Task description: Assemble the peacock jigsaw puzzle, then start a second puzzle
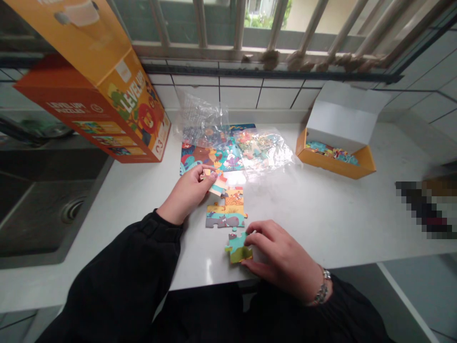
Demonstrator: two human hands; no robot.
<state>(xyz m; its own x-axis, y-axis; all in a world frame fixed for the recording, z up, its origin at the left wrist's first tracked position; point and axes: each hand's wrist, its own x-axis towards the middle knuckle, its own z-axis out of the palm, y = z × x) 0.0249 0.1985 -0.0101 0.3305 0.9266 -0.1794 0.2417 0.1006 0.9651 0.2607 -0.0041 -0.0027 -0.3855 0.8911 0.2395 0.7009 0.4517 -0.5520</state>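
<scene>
My left hand [191,190] is closed on a puzzle piece [216,185] with cream, orange and teal bands, thumb on top; its fingers partly cover it. Just below lies a joined group of puzzle pieces [225,216] showing a grey hippo, teal water and a spotted animal on yellow. Nearer the counter's front edge, my right hand [276,257] grips a teal and green puzzle piece [238,248] by its right side, between thumb and fingers. That piece sits apart from the joined group, below it.
A tall orange puzzle box [132,109] stands open at the left, beside a sink [43,214]. Clear plastic bags [266,150] lie over a colourful picture sheet [200,159] at the back. An open small box [335,164] at the right holds more pieces. Window bars [239,24] rise behind.
</scene>
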